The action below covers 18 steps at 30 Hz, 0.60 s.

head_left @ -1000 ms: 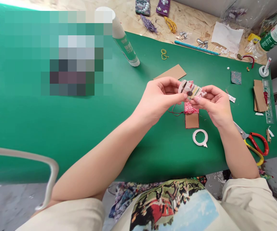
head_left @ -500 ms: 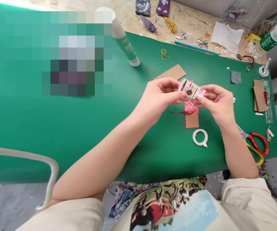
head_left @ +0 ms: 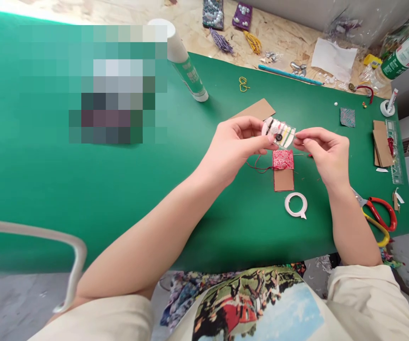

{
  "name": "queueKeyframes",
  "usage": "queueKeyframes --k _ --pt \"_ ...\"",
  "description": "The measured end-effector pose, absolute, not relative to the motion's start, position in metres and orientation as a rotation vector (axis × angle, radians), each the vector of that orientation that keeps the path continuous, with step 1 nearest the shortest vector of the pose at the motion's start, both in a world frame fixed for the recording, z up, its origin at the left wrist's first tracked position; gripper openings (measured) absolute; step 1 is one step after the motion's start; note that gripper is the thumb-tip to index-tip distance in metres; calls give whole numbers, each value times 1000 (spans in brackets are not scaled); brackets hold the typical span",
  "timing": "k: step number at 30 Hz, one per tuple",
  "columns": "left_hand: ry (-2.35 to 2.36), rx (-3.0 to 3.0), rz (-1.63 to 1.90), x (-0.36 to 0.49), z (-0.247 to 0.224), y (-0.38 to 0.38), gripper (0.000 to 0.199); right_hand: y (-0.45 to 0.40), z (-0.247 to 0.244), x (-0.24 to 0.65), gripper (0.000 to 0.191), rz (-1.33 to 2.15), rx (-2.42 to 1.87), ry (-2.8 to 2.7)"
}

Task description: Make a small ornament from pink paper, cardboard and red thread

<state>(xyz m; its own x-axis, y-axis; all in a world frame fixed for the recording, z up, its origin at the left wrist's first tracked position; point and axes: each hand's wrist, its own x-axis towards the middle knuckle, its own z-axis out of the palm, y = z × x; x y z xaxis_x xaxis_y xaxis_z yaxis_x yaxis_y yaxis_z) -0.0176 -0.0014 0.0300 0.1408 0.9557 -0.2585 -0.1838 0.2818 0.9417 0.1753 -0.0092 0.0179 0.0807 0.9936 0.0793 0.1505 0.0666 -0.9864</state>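
My left hand (head_left: 241, 138) pinches the left end of a small sewing kit card (head_left: 286, 135), wound with threads in several colours and carrying a black and a white button. Clear plastic shows around the card. At its right edge, the thumb and fingers of my right hand (head_left: 327, 150) are pinched together on the wrapper's edge. Under the hands lies a red patterned fabric patch (head_left: 283, 159) on a brown cardboard piece (head_left: 283, 180), with dark red thread (head_left: 259, 166) trailing left. A white roll of tape (head_left: 286, 205) lies just below it.
Scissors (head_left: 382, 213) with red and yellow handles lie by my right forearm. A white-and-green bottle (head_left: 190, 76) stands at the back. A blue pencil (head_left: 289, 75), cardboard strips (head_left: 382, 144), a clear ruler (head_left: 396, 156) and a grey fabric square (head_left: 347, 117) are around the green mat (head_left: 136, 189).
My right hand has drawn slightly right, so its fingers sit at the card's edge and more of the threads show. My left hand keeps its hold. The camera view has shifted slightly.
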Motion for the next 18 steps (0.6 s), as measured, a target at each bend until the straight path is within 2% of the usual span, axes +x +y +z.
queueKeyframes --k 1,4,8,11,13,16,18 --pt "1086 921 1004 -17 29 -2 17 -10 18 175 5 1094 -1279 -1263" --pt "1050 954 957 -15 27 -3 19 -11 19 171 23 1268 -1257 -1232" --pt "1045 1012 912 -13 23 -3 21 -8 20 173 33 1277 -1295 -1240" --pt "1092 1057 947 -13 20 -2 22 0 23 191 27 1097 -1333 -1201" --pt "1122 1079 968 -13 19 -2 22 8 25 212 21 860 -1374 -1132" --pt "1121 1073 961 -12 18 -1 24 18 27 247 12 511 -1587 -1024" --pt "1101 1053 957 -11 17 -1 29 22 25 267 14 394 -1777 -993"
